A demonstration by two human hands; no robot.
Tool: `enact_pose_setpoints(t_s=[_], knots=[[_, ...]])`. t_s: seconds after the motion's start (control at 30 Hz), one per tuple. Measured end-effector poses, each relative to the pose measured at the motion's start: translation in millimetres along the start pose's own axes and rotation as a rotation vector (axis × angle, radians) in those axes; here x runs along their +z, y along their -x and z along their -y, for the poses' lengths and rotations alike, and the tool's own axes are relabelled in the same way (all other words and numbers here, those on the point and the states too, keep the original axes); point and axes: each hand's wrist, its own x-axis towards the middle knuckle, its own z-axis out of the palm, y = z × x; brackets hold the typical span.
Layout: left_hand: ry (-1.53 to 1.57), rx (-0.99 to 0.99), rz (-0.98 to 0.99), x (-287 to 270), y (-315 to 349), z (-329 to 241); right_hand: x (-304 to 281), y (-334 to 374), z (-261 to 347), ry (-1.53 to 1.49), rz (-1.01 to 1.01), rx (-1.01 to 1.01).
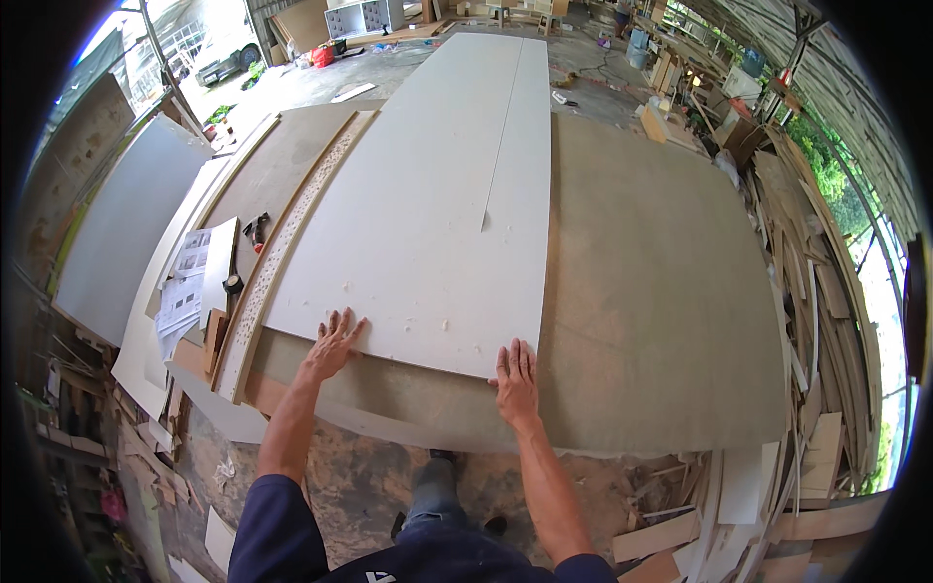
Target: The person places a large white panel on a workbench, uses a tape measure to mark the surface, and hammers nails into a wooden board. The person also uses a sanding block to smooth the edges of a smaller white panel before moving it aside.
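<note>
A long white panel (pixel 418 204) lies flat on a brown worktable (pixel 661 291), and a thin dark line runs lengthwise through its far part. My left hand (pixel 333 347) rests with spread fingers on the panel's near edge, toward its left corner. At the near right corner, my right hand (pixel 515 381) lies with its fingers stretched out over the edge. Neither hand is wrapped round anything. Along the panel's left side runs a long wooden strip (pixel 292 233) with a speckled top. Small pale chips (pixel 446 325) are scattered on the white surface.
Left of the strip lie a red-and-black hand tool (pixel 257 233), a round black item (pixel 232 284) and printed sheets (pixel 185 291). More white boards (pixel 126 223) lean farther left. Stacked wooden offcuts (pixel 826 291) line the right side, with loose scraps (pixel 661 534) on the floor.
</note>
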Motion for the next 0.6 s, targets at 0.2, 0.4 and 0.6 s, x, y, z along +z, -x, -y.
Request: enact_pose_setpoints(t_s=[0.2,0.4,0.6], knots=[[0.029,0.014,0.005,0,-3,2,-2,-2,0,-0.022,-0.013,0.003],[0.060,-0.011,0.029,-12,-14,-3,-3,-12,-4,-0.027,-0.015,0.004],[0.060,-0.010,0.029,-15,-27,0,2,-25,-11,-0.020,-0.015,0.002]])
